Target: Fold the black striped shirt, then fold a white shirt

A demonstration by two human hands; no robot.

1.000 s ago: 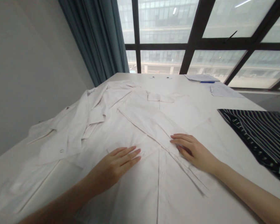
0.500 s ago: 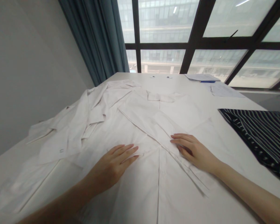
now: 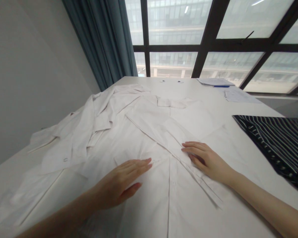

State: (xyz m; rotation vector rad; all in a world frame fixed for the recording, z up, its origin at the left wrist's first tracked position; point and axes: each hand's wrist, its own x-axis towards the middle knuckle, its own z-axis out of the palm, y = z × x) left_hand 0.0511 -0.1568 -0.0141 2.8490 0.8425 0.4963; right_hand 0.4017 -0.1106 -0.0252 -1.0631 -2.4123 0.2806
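Note:
A white shirt (image 3: 149, 188) lies spread over the table, its collar (image 3: 171, 102) toward the window and its sleeves folded across the front. Over the lower left part of the shirt is my left hand (image 3: 123, 180), fingers stretched out with the thumb apart; whether it touches the cloth I cannot tell. My right hand (image 3: 206, 158) rests on the folded sleeve at the right, its fingers loosely bent and somewhat apart, with no cloth visibly gripped. Beside the shirt on the left lies a second, rumpled white garment (image 3: 76, 132).
A black garment with white stripes (image 3: 280, 142) lies at the table's right edge. Papers (image 3: 240, 96) and a blue pen (image 3: 221, 86) sit at the far right corner. A blue curtain (image 3: 106, 39) and a window stand behind the white table (image 3: 188, 88).
My left hand has turned, its thumb now dropped away from the fingers and the fingers closer together. My right hand stays in the same place on the sleeve.

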